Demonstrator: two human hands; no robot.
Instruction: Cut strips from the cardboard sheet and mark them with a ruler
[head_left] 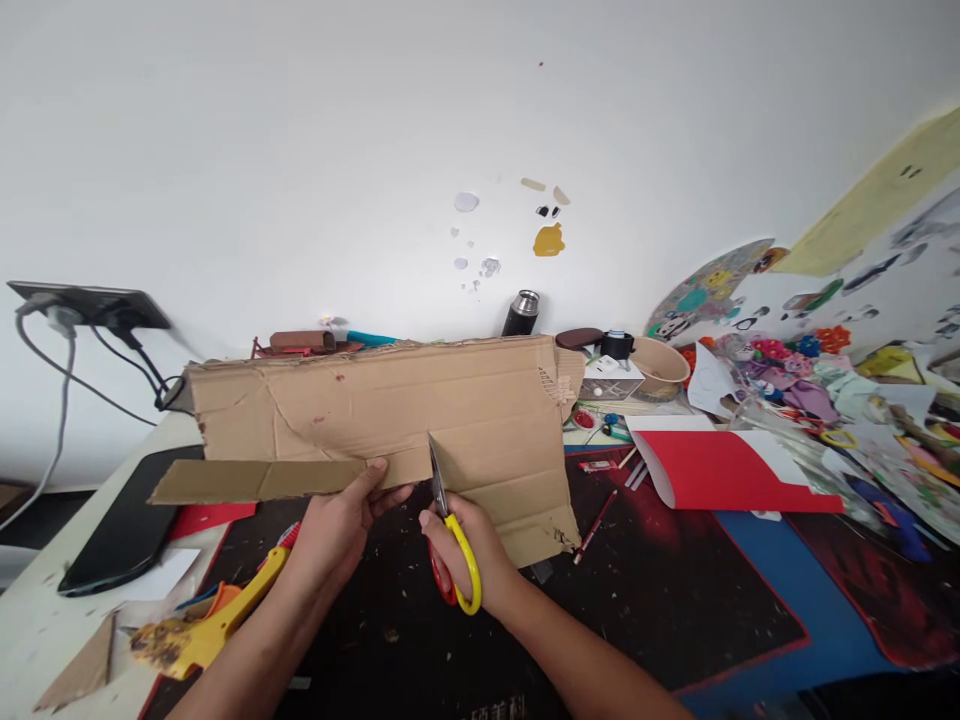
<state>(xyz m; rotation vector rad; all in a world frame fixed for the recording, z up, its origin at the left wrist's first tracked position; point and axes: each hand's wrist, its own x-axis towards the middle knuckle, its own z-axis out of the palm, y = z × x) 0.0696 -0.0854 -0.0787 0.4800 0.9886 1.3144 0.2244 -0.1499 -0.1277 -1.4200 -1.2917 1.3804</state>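
A wide sheet of brown cardboard (480, 400) is held up over the dark desk mat. My left hand (349, 515) pinches its lower edge, thumb in front, beside a partly separated strip (255, 481) that sticks out to the left. My right hand (472, 545) has its fingers through the handles of scissors (466, 570), one loop yellow and one red. The scissor blades point upward and stand at a slit in the cardboard, just right of my left hand.
A yellow glue gun (210, 625) lies at the lower left, near a black tablet-like object (131, 520). Behind the cardboard stands a dark flask (521, 313). Red paper (735, 470), a round container (660, 365) and colourful craft items (802, 370) are at the right.
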